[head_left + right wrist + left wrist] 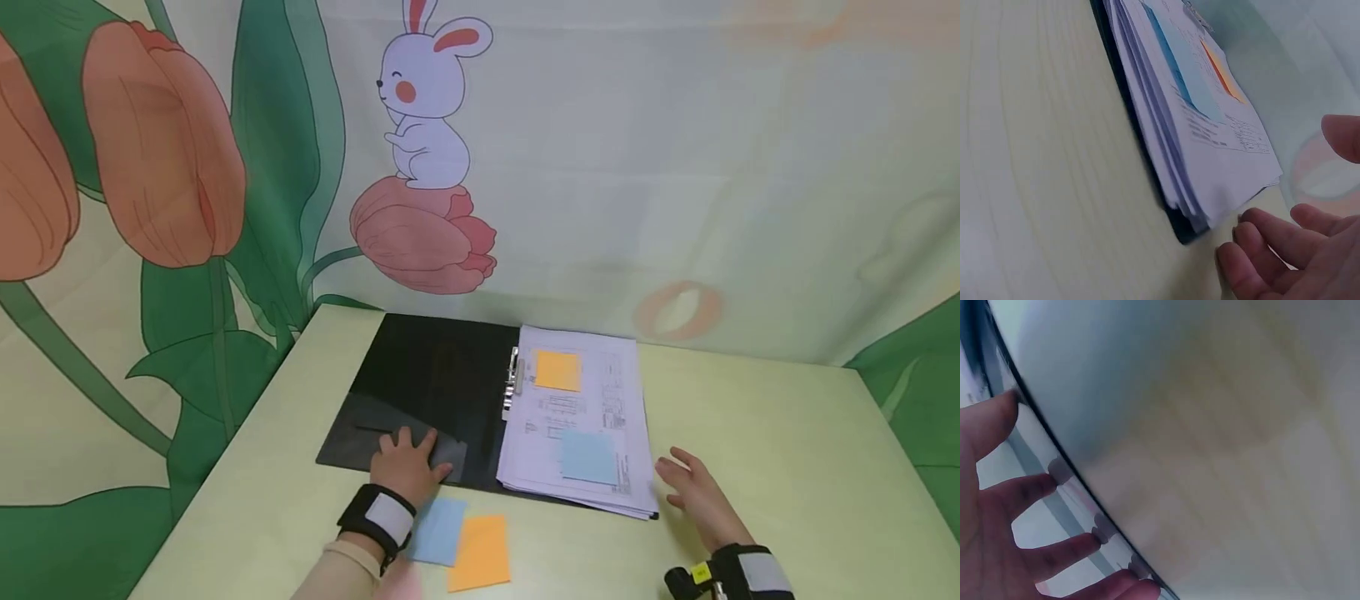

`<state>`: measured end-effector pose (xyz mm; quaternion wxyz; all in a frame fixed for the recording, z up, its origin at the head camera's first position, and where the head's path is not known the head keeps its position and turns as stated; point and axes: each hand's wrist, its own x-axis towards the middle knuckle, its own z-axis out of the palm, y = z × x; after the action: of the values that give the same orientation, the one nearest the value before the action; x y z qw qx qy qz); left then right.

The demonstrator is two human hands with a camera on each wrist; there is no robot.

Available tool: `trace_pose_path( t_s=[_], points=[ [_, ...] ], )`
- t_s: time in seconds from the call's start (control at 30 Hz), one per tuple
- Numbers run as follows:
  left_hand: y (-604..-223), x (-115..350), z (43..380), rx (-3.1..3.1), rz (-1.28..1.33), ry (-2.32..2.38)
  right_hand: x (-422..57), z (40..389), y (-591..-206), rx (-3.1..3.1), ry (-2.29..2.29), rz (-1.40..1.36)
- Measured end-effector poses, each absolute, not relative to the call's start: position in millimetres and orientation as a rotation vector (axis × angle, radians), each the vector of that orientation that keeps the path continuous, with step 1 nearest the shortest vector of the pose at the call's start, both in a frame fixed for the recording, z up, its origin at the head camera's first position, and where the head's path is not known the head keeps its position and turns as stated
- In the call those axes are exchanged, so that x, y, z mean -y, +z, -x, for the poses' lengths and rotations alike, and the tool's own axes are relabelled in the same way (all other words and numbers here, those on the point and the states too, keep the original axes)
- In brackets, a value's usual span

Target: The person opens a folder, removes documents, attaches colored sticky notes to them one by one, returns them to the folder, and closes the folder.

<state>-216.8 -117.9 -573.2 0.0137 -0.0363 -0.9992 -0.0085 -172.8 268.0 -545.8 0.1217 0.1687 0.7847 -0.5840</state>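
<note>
A black clip folder [442,358] lies spread on the table, its metal clip [513,379] along the middle. Printed sheets [547,467] are stacked on its right half, bearing an orange sticky note [557,370] and a light blue sticky note [589,457]. My left hand [405,471] rests with spread fingers on the clear pocket [367,417] of the left cover, near its lower edge. Beyond the right edge of the sheets, my right hand [697,492] is held with relaxed fingers and nothing in them. In the right wrist view, its fingertips [1254,219] are close to the folder's corner.
A blue sticky pad [438,532] and an orange sticky pad [482,550] lie overlapping in front of the folder, beside my left wrist. The pale table [765,425] extends to the right. A printed cloth [600,167] hangs behind the table.
</note>
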Motion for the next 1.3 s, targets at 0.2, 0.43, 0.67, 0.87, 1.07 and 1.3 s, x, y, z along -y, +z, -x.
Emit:
trace_pose_path(
  t_s=[0.2,0.43,0.67,0.87,1.07,1.3],
  points=[
    [-566,105,217,3.052,0.178,-0.137,-282,171,-554,-2.273,-1.726,-0.502],
    [-534,65,282,3.192,0.322,-0.883,-292,165,-577,-2.348,-1.736,-0.588],
    [-599,22,334,3.089,0.293,-1.713,-286,132,-604,-2.353,-1.696,-0.662],
    [-571,27,315,2.893,0.106,-1.985,-278,126,-608,-2.4,-1.672,-0.62],
    [-541,39,313,2.938,0.342,-1.777,-285,146,-594,-2.426,-1.645,-0.62],
    [-532,28,315,3.108,0.318,-1.319,-292,164,-577,-2.466,-1.65,-0.573]
  ],
)
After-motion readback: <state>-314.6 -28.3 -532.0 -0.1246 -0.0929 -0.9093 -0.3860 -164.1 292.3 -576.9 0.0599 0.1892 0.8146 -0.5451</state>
